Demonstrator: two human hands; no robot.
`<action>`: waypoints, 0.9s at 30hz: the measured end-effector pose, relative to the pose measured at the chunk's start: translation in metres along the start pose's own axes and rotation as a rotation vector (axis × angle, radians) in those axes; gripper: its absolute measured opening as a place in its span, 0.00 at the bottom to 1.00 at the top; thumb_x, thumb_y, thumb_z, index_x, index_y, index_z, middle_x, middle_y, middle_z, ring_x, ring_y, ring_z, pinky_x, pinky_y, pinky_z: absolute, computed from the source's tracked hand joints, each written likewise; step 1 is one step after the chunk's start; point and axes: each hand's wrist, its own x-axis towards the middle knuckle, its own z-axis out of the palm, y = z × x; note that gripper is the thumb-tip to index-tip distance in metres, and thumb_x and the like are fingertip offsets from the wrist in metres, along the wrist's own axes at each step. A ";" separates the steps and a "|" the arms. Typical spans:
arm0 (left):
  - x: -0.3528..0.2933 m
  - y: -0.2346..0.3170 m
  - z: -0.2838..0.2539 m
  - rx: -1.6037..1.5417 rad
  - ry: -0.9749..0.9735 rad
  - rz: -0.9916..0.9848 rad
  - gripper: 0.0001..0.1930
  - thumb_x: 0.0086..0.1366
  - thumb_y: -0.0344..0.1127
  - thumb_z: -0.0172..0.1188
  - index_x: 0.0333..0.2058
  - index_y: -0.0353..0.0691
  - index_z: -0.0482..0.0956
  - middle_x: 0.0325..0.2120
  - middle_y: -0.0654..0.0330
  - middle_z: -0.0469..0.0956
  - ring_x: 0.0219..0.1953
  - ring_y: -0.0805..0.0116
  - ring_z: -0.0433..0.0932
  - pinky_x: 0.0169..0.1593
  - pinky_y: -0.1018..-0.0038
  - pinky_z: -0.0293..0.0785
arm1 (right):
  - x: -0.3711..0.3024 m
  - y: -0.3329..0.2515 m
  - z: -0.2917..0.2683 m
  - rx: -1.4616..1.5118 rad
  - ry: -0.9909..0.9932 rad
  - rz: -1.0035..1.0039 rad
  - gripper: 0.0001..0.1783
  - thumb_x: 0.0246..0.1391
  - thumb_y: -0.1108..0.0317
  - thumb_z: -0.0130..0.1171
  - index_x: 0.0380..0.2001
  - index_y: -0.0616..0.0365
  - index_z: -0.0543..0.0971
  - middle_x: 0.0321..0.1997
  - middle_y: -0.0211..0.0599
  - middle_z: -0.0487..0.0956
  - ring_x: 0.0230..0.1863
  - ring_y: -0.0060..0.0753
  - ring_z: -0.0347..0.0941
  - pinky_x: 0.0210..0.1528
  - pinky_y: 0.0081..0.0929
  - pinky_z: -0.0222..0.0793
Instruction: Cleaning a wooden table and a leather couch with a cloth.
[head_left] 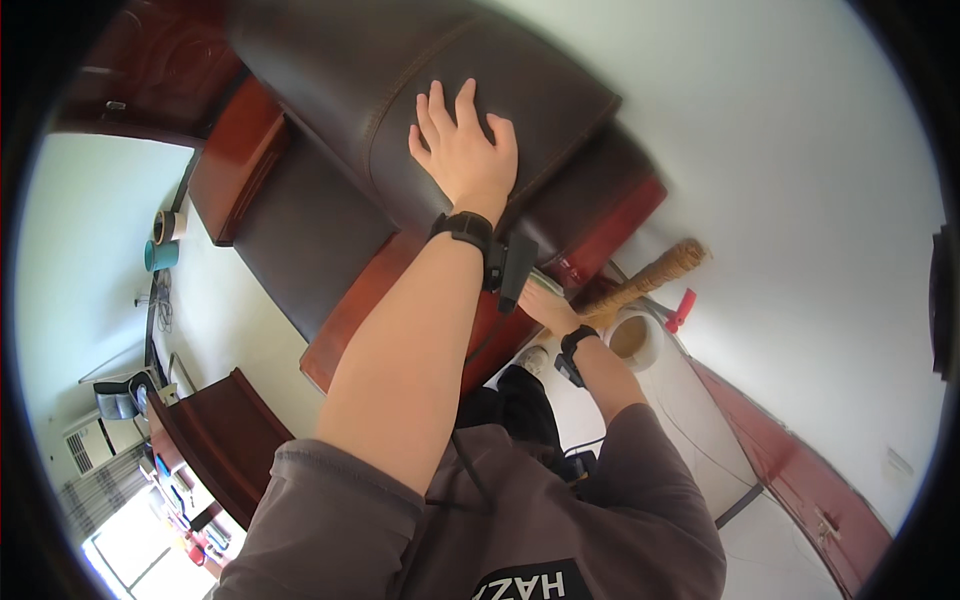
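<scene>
My left hand [468,150] lies palm down, fingers spread, on the dark brown leather backrest [350,60] of a wood-framed sofa. It holds nothing. Lower and to the right, my right hand [548,306] is beside the sofa's reddish wooden side, partly hidden by the device on my left wrist. A pale, thin-edged thing [548,283] shows along its upper side; its kind is unclear. The fingers of that hand are hidden, so I cannot tell whether they grip it. Both wrists wear black straps with small dark devices.
A tan, rope-like wrapped post [650,275] leans near a white bucket [636,340] and a red piece [682,311] by the white wall. The polished wooden armrest [350,315] juts out under my left forearm. Further left stand a brown wooden desk [235,430] and pots [162,255].
</scene>
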 end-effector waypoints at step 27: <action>0.009 -0.002 -0.002 0.022 0.013 0.075 0.21 0.59 0.41 0.42 0.52 0.50 0.69 0.56 0.55 0.62 0.60 0.61 0.57 0.59 0.60 0.48 | -0.107 0.093 -0.149 3.022 1.696 0.971 0.25 0.61 0.52 0.39 0.57 0.54 0.63 0.57 0.37 0.68 0.57 0.36 0.64 0.59 0.34 0.60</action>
